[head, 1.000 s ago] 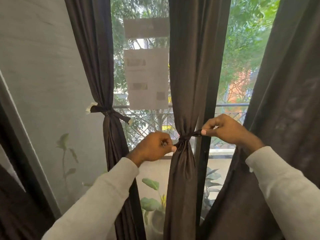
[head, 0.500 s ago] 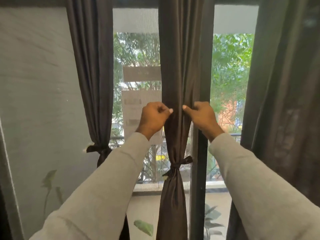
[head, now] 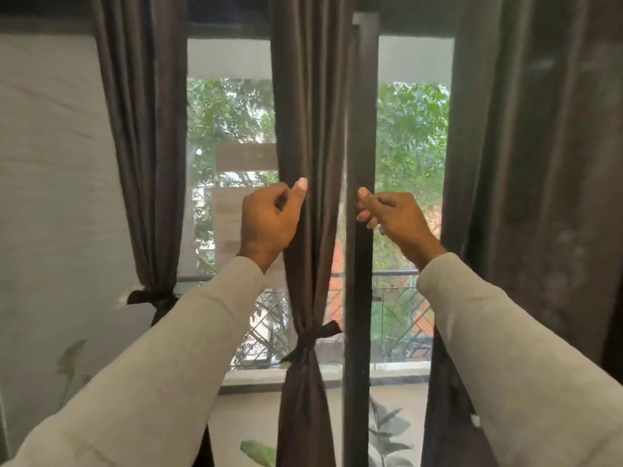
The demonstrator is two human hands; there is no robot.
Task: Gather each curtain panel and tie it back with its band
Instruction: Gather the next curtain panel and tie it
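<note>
Left arm: raised, grey sleeve, reaching up and forward to the window.
Left hand [head: 269, 220]: curled, thumb up, pinching left edge of middle curtain panel [head: 308, 129].
Right arm: raised likewise.
Right hand [head: 392, 215]: fingers curled in, at the dark window frame post [head: 359, 264] by the panel's right edge; actual grip on cloth unclear.
Middle panel: gathered, tied by band [head: 308, 338] well below hands.
Left curtain panel [head: 145, 146]: tied with band [head: 151, 298].
Right curtain panel [head: 539, 163]: hanging loose.
</note>
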